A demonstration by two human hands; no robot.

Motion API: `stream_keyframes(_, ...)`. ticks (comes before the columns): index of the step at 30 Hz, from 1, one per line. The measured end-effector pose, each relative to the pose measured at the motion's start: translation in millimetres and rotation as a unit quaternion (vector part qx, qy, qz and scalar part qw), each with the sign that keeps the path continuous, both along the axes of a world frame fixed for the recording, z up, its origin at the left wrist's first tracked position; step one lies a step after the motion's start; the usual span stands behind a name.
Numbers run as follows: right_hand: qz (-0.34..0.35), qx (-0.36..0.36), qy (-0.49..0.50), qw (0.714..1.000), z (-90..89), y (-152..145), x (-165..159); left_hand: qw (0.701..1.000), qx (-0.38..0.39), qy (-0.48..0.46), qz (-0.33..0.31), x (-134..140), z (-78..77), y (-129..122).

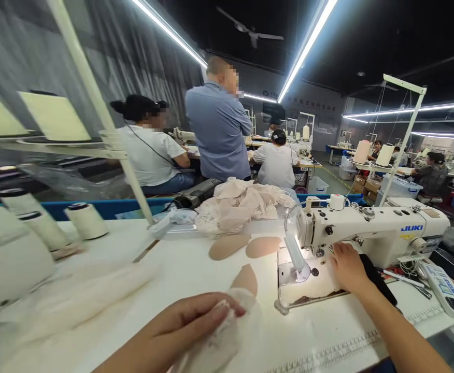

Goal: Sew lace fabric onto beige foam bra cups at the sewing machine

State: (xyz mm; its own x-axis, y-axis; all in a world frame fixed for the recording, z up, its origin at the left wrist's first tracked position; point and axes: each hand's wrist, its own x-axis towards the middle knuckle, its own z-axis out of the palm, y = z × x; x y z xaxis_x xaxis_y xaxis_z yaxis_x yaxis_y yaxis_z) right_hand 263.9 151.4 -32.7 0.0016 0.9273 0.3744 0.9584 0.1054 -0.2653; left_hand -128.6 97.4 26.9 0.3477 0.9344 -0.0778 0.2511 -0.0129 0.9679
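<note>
My left hand (206,313) is closed on a piece of sheer cream fabric (221,344), pinched between thumb and fingers, above the front of the white table. Just beyond it lies a beige teardrop-shaped piece (245,280), partly covered by the sheer cloth. Two more beige pieces, one (229,247) beside the other (263,247), lie further back. On the bed of the white sewing machine (370,228), right of the lit needle area, my right hand (347,264) rests with curled fingers. A small shiny bit shows at its fingertips, too little to name.
A heap of cream lace fabric (246,202) lies at the back of the table. Thread cones (86,220) stand at the left. A ruler strip (328,357) runs along the front edge; a white handheld device (447,290) lies right. Several people work beyond; one person (219,124) stands.
</note>
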Motion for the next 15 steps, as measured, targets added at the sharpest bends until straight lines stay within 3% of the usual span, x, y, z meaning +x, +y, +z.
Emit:
stream_keyframes(3, 0.003, 0.0, -0.03, 1.0, -16.8, 7, 2, 0.998, -0.043, 0.009, -0.036, 18, 12.9, -7)
stream_keyframes(7, 0.044, -0.009, -0.029, 0.999, -29.2, -29, -16, 0.993, -0.08, -0.042, -0.071, 38, -9.2, -7)
stream_keyframes(11, 0.188, 0.013, 0.091, 0.978, -11.1, -81, -52, 0.981, -0.125, -0.089, -0.122, 55, -28.8, -3)
stream_keyframes(15, 0.241, 0.072, 0.023, 0.968, 8.1, -100, -87, 0.976, -0.123, -0.098, -0.149, 68, -20.9, -6)
